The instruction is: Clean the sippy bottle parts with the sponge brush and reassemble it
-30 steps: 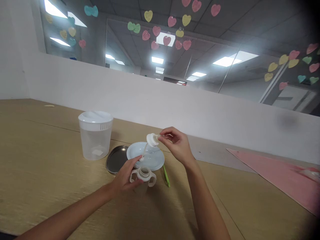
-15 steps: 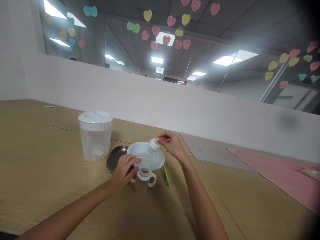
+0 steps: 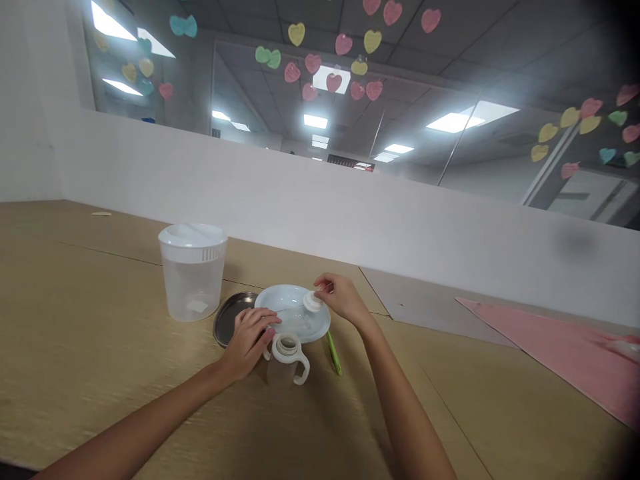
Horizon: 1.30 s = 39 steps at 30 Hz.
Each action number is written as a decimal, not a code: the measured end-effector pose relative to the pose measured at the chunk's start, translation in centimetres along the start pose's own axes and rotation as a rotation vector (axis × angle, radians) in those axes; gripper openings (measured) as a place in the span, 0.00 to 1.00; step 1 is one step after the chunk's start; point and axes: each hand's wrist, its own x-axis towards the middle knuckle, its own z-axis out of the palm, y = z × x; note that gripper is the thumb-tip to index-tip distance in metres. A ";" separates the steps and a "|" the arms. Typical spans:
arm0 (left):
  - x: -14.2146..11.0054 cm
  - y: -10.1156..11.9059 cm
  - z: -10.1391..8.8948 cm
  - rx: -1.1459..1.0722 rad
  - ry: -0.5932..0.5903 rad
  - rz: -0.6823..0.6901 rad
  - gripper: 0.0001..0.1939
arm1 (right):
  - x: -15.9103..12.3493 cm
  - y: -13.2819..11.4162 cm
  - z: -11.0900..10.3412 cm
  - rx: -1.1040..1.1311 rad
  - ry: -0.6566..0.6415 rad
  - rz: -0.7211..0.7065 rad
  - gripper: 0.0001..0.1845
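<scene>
My right hand (image 3: 341, 299) pinches a small white bottle cap (image 3: 313, 302) above the right part of a pale blue-white plate (image 3: 300, 328). My left hand (image 3: 247, 344) sits at the plate's near left rim, fingers curled. Its fingertips meet the end of a thin clear straw (image 3: 295, 311), which runs across the plate to the cap. A translucent two-handled sippy cup (image 3: 285, 369) with an open neck stands just right of my left hand.
A lidded translucent plastic container (image 3: 193, 280) and a dark metal lid (image 3: 231, 319) stand left of the plate. A green stick-like item (image 3: 333, 353) lies by the plate on the wooden table (image 3: 100, 347). A pink mat (image 3: 545, 353) lies at right.
My right hand has lowered the cap toward the plate's right side. My left hand has shifted left, away from the sippy cup's handle, and the straw now lies lower across the plate.
</scene>
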 end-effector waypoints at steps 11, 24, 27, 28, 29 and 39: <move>-0.3 0.7 -0.5 -0.008 0.261 0.071 0.25 | -2.6 -6.2 2.9 0.225 -0.251 -0.438 0.12; -0.5 -0.4 -0.2 0.020 0.300 0.092 0.22 | -2.4 -5.8 5.1 0.020 -0.207 -0.400 0.11; -0.4 -0.2 -0.3 0.005 0.302 0.089 0.21 | -2.4 -6.0 5.8 -0.046 -0.143 -0.390 0.09; -0.4 -0.1 -0.3 -0.006 0.301 0.081 0.21 | -2.3 -6.0 6.1 -0.058 -0.120 -0.378 0.08; -0.3 -0.1 -0.3 -0.018 0.301 0.074 0.21 | -2.3 -5.9 6.3 -0.063 -0.100 -0.362 0.08; 0.0 -0.1 -0.5 -0.065 0.310 0.077 0.20 | -2.1 -5.7 6.4 0.440 -0.088 -0.033 0.06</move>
